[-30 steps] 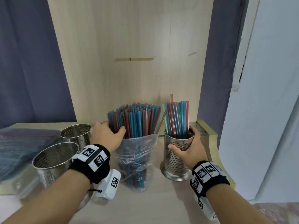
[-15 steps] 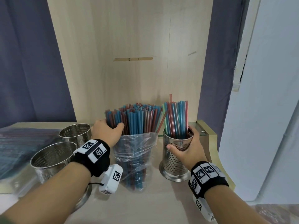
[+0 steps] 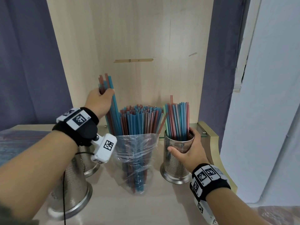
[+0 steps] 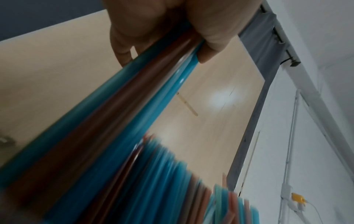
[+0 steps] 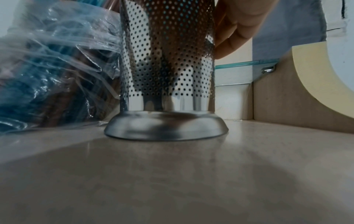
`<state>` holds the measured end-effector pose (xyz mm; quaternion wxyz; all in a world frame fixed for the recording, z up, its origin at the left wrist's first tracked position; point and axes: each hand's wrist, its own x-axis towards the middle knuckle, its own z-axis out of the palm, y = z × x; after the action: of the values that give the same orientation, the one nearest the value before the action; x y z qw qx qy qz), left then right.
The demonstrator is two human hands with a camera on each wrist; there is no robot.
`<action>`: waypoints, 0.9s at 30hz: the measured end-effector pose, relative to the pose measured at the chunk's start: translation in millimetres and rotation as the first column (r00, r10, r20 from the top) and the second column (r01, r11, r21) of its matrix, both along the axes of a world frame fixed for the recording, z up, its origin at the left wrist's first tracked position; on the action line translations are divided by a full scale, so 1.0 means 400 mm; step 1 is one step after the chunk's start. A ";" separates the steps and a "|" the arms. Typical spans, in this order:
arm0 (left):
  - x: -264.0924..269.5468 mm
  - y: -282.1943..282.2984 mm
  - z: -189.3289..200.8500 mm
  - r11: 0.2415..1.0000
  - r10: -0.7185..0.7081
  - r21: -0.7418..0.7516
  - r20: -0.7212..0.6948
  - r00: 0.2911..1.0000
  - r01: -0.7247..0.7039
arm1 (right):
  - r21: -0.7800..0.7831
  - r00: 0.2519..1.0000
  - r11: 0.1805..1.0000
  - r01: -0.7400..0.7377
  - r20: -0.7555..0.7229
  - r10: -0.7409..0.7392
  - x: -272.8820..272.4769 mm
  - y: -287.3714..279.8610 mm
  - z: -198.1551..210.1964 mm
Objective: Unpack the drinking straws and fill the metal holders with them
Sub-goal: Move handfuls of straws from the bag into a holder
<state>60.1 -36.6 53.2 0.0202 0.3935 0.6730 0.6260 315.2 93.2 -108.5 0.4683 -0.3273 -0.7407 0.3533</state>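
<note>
Head view: the left hand [image 3: 99, 101], which 0.5 s ago was clasped around straw tops in the plastic bag [image 3: 134, 153], has risen with a small bundle of straws [image 3: 112, 108] in its grip, lower ends apparently not yet clear of the bag. The right hand [image 3: 188, 153] still steadies the part-filled metal holder [image 3: 177, 161] on the counter [image 3: 146, 207]; 2 other holders [image 3: 73, 184] wait at left. Left wrist view: fingers [image 4: 122, 50] wrap the bundle. Right wrist view: holder base flat; next transfer seems imminent
</note>
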 end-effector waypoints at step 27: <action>0.243 0.026 0.274 0.658 -0.486 0.627 -0.068 0.871 0.416 | -0.025 1.000 0.999 -0.025 0.000 0.025 0.003 -0.004 0.001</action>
<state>157.5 -26.1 163.0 0.0791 0.4985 0.3063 0.8071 316.3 91.8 -108.0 0.4596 -0.3239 -0.7402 0.3686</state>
